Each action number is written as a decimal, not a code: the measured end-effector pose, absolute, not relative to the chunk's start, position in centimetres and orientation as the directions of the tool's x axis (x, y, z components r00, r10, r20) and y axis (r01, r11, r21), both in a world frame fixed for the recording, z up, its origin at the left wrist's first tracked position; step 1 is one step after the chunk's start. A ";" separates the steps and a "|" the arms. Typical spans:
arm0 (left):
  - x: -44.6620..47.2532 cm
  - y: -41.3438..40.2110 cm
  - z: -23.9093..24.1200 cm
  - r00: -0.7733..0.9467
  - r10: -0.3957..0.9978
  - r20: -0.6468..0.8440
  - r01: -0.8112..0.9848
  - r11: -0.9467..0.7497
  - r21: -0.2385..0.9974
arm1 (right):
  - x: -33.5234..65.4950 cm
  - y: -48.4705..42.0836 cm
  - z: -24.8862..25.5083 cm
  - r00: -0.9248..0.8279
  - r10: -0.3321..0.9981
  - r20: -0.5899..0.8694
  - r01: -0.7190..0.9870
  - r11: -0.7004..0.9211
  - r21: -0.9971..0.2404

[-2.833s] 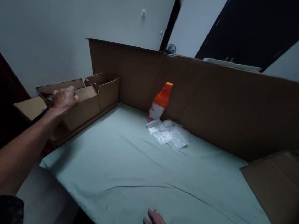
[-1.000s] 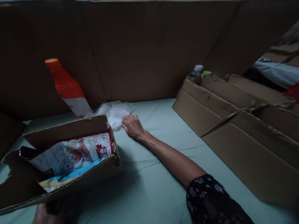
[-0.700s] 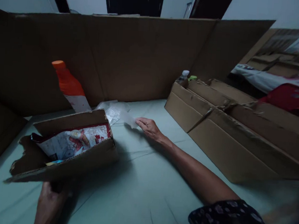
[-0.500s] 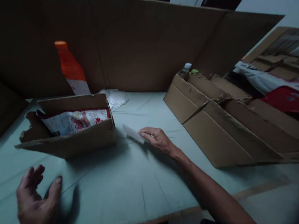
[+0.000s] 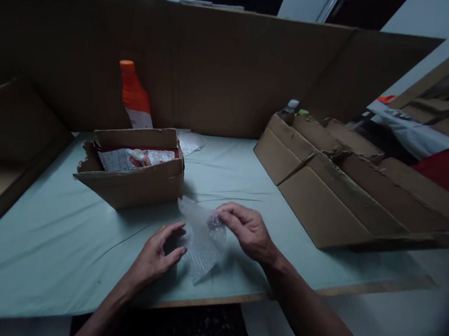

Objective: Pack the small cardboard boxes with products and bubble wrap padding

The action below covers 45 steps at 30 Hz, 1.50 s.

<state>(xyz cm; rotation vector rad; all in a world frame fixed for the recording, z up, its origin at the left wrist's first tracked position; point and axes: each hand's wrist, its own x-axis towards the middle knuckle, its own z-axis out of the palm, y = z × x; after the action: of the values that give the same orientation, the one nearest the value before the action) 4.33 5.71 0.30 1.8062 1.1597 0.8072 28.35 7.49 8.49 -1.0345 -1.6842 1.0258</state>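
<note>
A clear bubble-wrap bag (image 5: pixel 202 241) lies on the pale green table cover (image 5: pixel 86 240) near the front edge. My right hand (image 5: pixel 247 231) pinches its upper right edge with thumb and fingers. My left hand (image 5: pixel 157 253) curls at the bag's left side, fingertips touching it. Just behind stands a small torn cardboard box (image 5: pixel 134 174) holding printed snack packets (image 5: pixel 135 157).
An orange bottle (image 5: pixel 135 96) and more bubble wrap (image 5: pixel 189 142) sit behind the small box, against a tall cardboard wall (image 5: pixel 232 70). A long cardboard box (image 5: pixel 339 187) with bottle tops (image 5: pixel 293 106) showing fills the right side. Another cardboard piece (image 5: pixel 9 140) lies at the left.
My left hand set the small box down on the table and came over to the bag. My right hand drew the bubble-wrap bag from the back of the table to the front edge.
</note>
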 end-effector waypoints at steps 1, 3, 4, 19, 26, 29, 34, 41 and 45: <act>4.2 5.3 0.1 0.394 0.918 0.051 0.362 -0.206 0.909 | 28.7 8.0 8.7 -0.209 0.943 0.259 0.167 0.296 -0.940; 3.7 4.4 -0.4 0.415 0.910 0.009 0.296 -0.144 0.944 | 29.3 9.1 8.5 -0.151 0.953 0.264 0.108 0.281 -0.953; 3.5 4.0 -0.7 0.392 0.920 -0.005 0.271 -0.110 0.956 | 29.4 9.6 8.3 -0.157 0.954 0.255 0.073 0.269 -0.960; 7.0 4.8 1.5 0.653 0.757 0.009 0.076 -0.077 0.994 | 29.9 7.2 10.6 -0.544 0.816 0.196 -0.364 -0.018 -0.931; 3.7 -0.5 -1.8 0.254 0.873 -0.417 -0.083 0.449 0.889 | 29.0 13.4 3.0 -0.266 0.960 0.087 0.330 0.175 -0.928; 3.6 -1.2 -2.0 0.159 0.878 -0.452 -0.019 0.460 0.888 | 28.7 13.8 0.6 -0.157 0.980 0.126 0.508 0.189 -0.841; 3.7 -1.8 -1.1 0.295 0.885 -0.361 0.243 0.296 0.924 | 31.9 8.0 2.1 -0.403 0.894 0.196 0.696 0.438 -0.568; 4.5 -1.0 -1.2 0.409 0.904 -0.125 0.525 -0.121 0.842 | 32.0 -0.6 2.2 -0.658 0.749 -0.076 0.697 0.568 -0.438; 4.7 -1.3 -0.1 0.369 0.907 0.202 0.655 -0.408 0.636 | 30.5 -0.2 0.6 -0.648 0.761 0.021 0.702 0.608 -0.371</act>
<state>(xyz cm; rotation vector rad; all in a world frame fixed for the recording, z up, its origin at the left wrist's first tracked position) 4.75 -1.25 -0.10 2.1823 1.3515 0.7442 30.50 -0.20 0.56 -1.2196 -2.6554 0.4979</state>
